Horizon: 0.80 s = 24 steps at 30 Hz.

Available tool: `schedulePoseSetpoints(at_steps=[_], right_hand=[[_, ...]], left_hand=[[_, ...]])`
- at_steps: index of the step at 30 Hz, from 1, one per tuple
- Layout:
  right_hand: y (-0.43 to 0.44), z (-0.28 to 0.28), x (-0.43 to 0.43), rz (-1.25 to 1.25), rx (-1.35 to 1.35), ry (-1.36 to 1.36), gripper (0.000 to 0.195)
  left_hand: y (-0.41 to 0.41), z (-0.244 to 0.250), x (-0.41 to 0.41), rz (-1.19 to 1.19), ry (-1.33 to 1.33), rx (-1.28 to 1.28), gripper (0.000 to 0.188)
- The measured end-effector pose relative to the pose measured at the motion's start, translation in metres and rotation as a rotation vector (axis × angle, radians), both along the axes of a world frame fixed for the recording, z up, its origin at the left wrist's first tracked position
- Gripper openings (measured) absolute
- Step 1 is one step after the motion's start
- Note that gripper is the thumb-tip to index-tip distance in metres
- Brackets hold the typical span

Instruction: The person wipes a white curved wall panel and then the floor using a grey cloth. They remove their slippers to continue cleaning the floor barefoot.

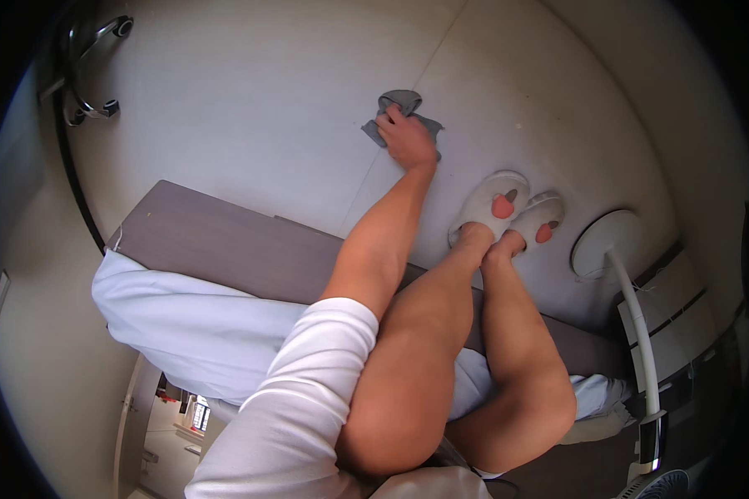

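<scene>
My left hand is on a crumpled grey cloth lying on the light floor, its fingers bent and gripping the fabric. The cloth spreads out on both sides of the hand, with a raised fold beyond the fingers. The bare forearm reaches down from a white sleeve, beside my bare legs. My right hand is out of view. To the right of the cloth, my feet are in pale slippers with red and brown patches. A thin seam in the floor runs under the cloth.
A brown bed frame with a white sheet runs below the arm. At right stands a round white base with a pole, near drawers. Chrome chair legs with casters are at upper left. A doorway shows at lower left.
</scene>
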State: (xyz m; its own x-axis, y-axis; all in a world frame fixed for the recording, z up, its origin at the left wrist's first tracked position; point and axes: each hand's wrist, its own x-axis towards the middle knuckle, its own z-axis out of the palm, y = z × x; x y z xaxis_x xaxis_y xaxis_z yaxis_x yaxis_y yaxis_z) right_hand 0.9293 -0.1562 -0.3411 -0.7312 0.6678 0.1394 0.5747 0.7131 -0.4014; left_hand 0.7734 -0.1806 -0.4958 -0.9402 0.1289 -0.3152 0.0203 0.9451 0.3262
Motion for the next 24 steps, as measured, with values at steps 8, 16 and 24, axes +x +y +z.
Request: schedulePoseSetpoints(at_steps=[8, 16, 24], right_hand=[[0.004, -0.007, 0.004, 0.017, -0.013, -0.025, 0.044], [0.003, -0.008, -0.002, 0.045, -0.028, -0.014, 0.045], [0.01, -0.013, 0.002, 0.044, -0.041, -0.037, 0.047]], left_hand=[[-0.126, -0.023, -0.063, 0.49, 0.104, -0.492, 0.034], [-0.007, -0.013, -0.027, -0.776, 0.07, 0.099, 0.021], [-0.103, -0.029, -0.102, 0.209, 0.219, -0.371, 0.018]])
